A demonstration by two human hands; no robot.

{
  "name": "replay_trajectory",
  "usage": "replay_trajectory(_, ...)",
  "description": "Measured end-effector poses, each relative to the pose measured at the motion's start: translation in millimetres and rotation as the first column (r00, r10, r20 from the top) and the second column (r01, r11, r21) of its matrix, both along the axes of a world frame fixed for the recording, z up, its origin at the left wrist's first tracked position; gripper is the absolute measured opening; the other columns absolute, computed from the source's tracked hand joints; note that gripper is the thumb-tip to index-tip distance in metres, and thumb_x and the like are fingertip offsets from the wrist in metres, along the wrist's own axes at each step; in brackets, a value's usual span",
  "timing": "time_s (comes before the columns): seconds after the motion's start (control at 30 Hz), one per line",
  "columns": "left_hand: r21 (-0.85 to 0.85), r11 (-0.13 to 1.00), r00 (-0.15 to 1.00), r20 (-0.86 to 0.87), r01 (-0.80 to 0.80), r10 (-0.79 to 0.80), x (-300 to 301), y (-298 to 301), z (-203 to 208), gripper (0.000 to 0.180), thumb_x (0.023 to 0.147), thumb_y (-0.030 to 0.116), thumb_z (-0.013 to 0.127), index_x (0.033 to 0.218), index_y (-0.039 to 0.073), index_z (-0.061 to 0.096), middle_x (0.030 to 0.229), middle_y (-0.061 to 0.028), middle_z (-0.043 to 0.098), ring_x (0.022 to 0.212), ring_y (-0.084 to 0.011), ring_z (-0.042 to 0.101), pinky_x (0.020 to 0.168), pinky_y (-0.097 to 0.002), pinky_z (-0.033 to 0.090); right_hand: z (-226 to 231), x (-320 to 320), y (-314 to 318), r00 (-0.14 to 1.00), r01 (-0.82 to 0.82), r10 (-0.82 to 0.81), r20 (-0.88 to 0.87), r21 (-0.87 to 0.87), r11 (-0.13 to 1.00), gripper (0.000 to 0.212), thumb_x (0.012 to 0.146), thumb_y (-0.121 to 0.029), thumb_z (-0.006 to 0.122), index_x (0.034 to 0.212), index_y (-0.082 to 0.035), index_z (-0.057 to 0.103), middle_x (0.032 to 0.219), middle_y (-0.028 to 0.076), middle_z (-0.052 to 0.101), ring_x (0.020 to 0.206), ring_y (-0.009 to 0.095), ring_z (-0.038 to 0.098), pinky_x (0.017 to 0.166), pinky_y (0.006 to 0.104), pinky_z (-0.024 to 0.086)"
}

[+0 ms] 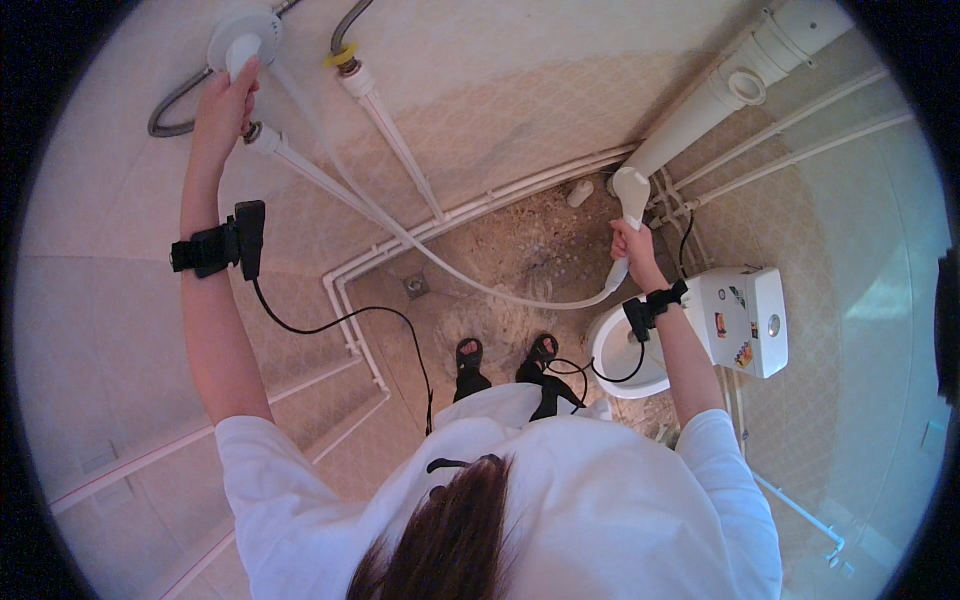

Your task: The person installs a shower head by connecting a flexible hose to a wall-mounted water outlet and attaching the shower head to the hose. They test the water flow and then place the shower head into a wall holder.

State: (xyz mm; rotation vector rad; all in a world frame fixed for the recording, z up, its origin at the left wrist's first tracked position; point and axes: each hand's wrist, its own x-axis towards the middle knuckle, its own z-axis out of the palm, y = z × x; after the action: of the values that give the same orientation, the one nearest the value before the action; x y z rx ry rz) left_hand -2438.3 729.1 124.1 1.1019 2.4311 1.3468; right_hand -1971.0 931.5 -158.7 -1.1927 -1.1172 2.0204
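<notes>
White showerhead juts from the right grip.

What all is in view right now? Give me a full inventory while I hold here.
Shower head: 1, white, in the right hand
Shower hose: 1, white, sagging between left wall and shower head
Round wall fixture: 1, white, upper left
Flexible hoses: at least 2, grey, upper left
Thick pipe: 1, white, upper right
Thin pipes: several, white, along walls and floor edge
Toilet: 1, white, right
Floor drain: 1, grey, left of centre
Sandals: 2, black, on the feet
Wrist devices: 2, black, one per arm
Cables: several, black, near the arms
Shirt: 1, white, bottom
Hands: 2, bare; left gripping the fixture's protruding part, right around the shower head's handle
</notes>
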Motion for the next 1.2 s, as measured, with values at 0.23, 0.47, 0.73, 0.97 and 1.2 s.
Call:
replay_trajectory(0.23,0.014,1.0,1.0,0.001,-0.007,0.007,6,-1,3,0.037,0.081,0.043,0.051,0.069,0.008,0.049,0.052,0.0046,0.038,0.041,-0.0049,0.034,0.037,-0.021,0.026,3,-10,2,0.997,0.064,-0.064,0.037,0.009,0.998,0.019,0.077,-0.012,0.055,0.065,-0.008,0.041,0.046,-0.001,0.033,0.036,0.01,0.03,0.036,0.0249,0.027)
replay_trajectory(0.47,0.023,1.0,1.0,0.005,0.002,-0.002,5,-1,2,0.037,0.081,0.043,0.051,0.07,0.008,0.049,0.052,0.0048,0.038,0.042,-0.0048,0.034,0.038,-0.021,0.027,-1,-32,-24,0.996,-0.072,0.072,0.052,-0.002,0.997,0.02,0.076,-0.012,0.055,0.065,-0.008,0.04,0.046,-0.001,0.034,0.037,0.01,0.031,0.037,0.0246,0.028)
replay_trajectory(0.73,0.019,1.0,1.0,0.015,0.021,-0.022,1,-3,0,0.037,0.081,0.043,0.051,0.068,0.008,0.048,0.051,0.0048,0.038,0.042,-0.0049,0.034,0.037,-0.021,0.027,-11,-23,-1,0.999,0.054,-0.054,-0.001,0.013,0.998,0.013,0.076,-0.012,0.055,0.071,-0.006,0.044,0.048,-0.001,0.035,0.037,0.01,0.032,0.036,0.0254,0.03)
replay_trajectory(0.97,0.025,1.0,1.0,-0.013,0.004,-0.003,2,-2,0,0.038,0.081,0.042,0.051,0.068,0.007,0.049,0.051,0.0044,0.039,0.041,-0.0055,0.035,0.036,-0.0214,0.028,-19,-35,-5,0.999,-0.023,0.023,0.031,0.018,1.0,0.013,0.076,-0.013,0.054,0.072,-0.005,0.045,0.048,0.0,0.036,0.036,0.011,0.033,0.036,0.0258,0.03)
replay_trajectory(1.2,0.033,0.999,1.0,-0.021,0.005,-0.005,9,-4,2,0.038,0.081,0.043,0.051,0.069,0.007,0.05,0.05,0.0041,0.039,0.041,-0.0053,0.035,0.037,-0.0211,0.027,-11,-48,-1,0.997,-0.004,0.002,0.082,0.018,1.0,0.016,0.076,-0.012,0.054,0.068,-0.007,0.042,0.047,0.0,0.035,0.037,0.011,0.034,0.038,0.0253,0.03)
